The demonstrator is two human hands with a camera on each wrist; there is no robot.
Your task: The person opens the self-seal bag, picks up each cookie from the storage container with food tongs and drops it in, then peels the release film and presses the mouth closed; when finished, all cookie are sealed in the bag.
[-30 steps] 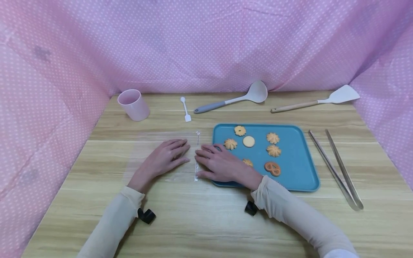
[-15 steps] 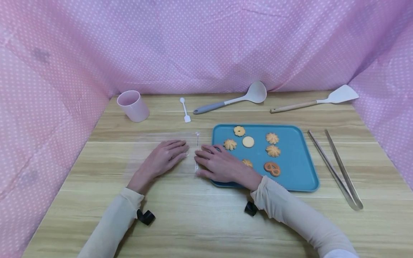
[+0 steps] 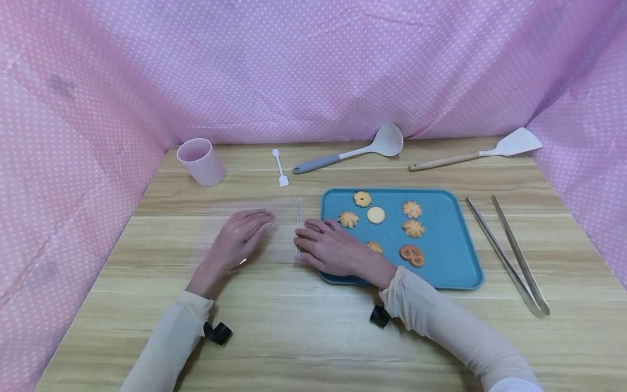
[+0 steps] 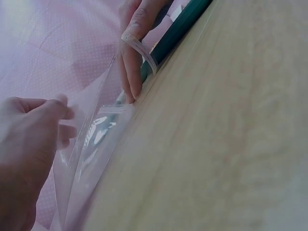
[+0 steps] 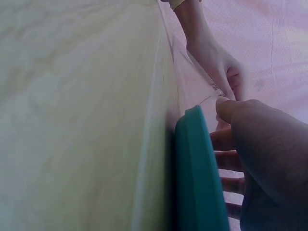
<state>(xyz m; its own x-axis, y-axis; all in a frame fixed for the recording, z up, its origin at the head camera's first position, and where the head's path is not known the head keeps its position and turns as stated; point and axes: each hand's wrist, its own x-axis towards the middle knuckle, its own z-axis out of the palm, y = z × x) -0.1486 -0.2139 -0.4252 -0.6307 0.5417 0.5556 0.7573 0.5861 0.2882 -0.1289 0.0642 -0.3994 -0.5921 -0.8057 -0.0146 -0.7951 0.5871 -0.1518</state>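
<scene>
Touching the clear zip bag (image 4: 94, 151) left of the teal tray (image 3: 446, 245): right hand (image 3: 333, 249), fingers extended; left hand (image 3: 236, 238), grip impossible to tell.

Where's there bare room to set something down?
Bare: the table between the sleeves; the tray right of the cookies; the gap between cup and small spoon. Crowded: the clear bag, with left hand and right hand at it, and the tray's left side.

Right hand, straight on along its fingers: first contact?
The clear bag, which the right hand seems to touch; beyond it, probably the left hand, though the head view leaves height unclear.
</scene>
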